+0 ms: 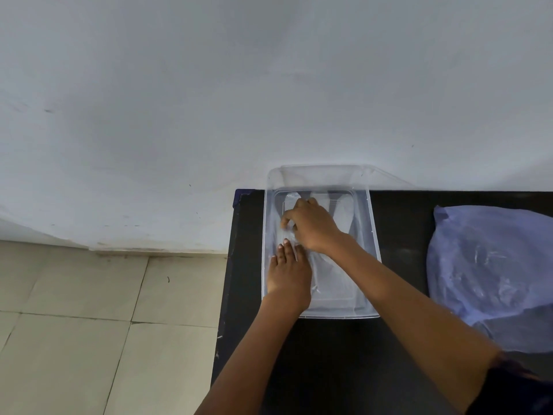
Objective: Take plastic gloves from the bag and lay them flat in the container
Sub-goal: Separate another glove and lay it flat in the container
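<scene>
Mid-task: clear glove (326,274) already in container (375,235) on worktop (329,354), left hand (288,275) pressing it flat w/ straight fingers, right hand (311,224) pinching crumpled part; bag (490,274) right, more prob. left.

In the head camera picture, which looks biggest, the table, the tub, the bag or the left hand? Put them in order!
1. Table
2. Tub and bag: look alike, and the bag is cut off at the edge, so no ranking.
3. Left hand
</scene>
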